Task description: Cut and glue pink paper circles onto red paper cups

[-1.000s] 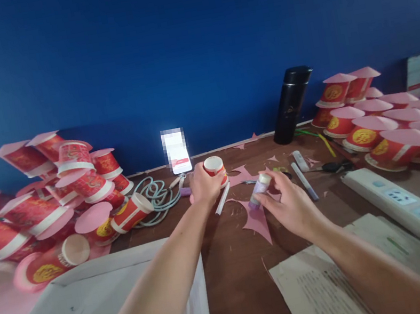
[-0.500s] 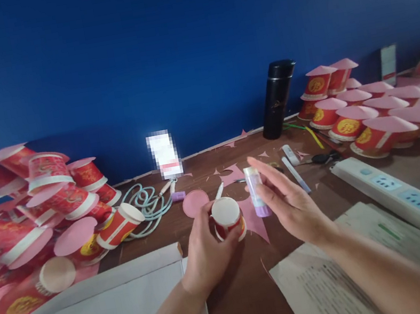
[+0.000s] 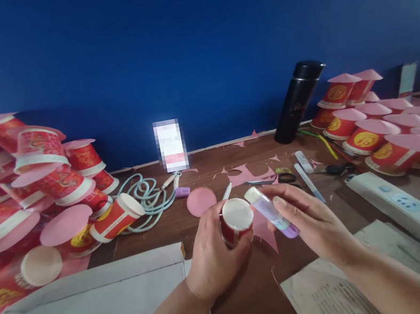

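My left hand point(image 3: 215, 256) is wrapped round a red paper cup point(image 3: 238, 217) whose white round end faces up. In my right hand point(image 3: 312, 217) is an uncapped glue stick point(image 3: 271, 214) with a purple base, its pale tip tilted toward the cup's rim with a small gap seeming to remain. Beyond my left hand lies a pink paper disc point(image 3: 201, 202). A purple cap point(image 3: 182, 192) rests near it, and a white pen point(image 3: 227, 192) is behind the cup. Pink paper scraps point(image 3: 264, 234) lie partly under my right hand.
Red cups with pink discs point(image 3: 50, 182) are heaped on the left; cups with pink cone tops point(image 3: 389, 147) stand right. A coiled cable point(image 3: 138, 191), scissors point(image 3: 287, 178), black flask point(image 3: 297, 101), power strip point(image 3: 413, 202), printed paper point(image 3: 339, 291) and white box point(image 3: 98, 306) surround my hands.
The glue stick has gone from nearly upright to tilted, its tip now closer to the cup. My left hand has raised the cup a little. The whole view has shifted slightly.
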A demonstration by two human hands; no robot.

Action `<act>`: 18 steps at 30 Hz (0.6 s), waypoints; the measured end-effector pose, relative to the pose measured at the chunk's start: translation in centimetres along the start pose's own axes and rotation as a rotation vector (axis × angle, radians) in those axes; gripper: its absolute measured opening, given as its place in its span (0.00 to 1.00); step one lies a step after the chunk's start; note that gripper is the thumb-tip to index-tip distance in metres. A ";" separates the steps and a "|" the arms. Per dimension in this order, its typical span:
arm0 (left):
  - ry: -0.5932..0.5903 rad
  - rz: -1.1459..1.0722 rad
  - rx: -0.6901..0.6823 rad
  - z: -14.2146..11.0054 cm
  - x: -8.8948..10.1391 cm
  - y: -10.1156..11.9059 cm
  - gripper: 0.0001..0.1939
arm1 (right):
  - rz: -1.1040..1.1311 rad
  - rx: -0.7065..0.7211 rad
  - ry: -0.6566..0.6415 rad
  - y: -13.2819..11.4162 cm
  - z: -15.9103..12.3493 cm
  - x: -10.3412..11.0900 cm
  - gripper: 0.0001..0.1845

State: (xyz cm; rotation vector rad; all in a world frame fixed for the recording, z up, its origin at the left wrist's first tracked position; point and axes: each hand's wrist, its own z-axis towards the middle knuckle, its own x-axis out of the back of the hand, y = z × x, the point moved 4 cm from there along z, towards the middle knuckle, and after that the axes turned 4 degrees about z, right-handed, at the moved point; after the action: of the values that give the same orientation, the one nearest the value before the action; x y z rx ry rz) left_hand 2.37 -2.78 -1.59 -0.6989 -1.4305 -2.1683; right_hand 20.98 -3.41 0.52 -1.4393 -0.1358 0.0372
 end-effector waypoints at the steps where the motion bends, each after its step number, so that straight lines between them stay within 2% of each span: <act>1: 0.002 0.005 -0.001 0.0 0.0 0.0 0.27 | -0.033 0.023 0.039 -0.1 0.0 0.2 0.16; 6: 0.019 0.022 -0.023 0.2 0.3 0.3 0.27 | -0.242 0.195 0.271 -1.3 -0.7 1.6 0.11; 9: 0.027 0.029 -0.031 0.1 0.3 0.3 0.26 | -0.186 0.214 0.377 -1.6 -1.1 2.3 0.13; 13: 0.024 0.037 -0.042 0.0 0.2 0.2 0.27 | 0.059 0.220 0.375 -1.4 -0.8 2.1 0.16; 18: 0.038 0.050 -0.071 -0.1 0.2 0.3 0.27 | 0.031 0.213 0.348 -1.2 -0.5 1.3 0.14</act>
State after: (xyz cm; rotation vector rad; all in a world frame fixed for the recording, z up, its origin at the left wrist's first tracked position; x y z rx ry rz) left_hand 2.42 -2.95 -1.31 -0.7069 -1.3087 -2.1908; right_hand 22.24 -3.93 1.76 -1.2148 0.1723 -0.1685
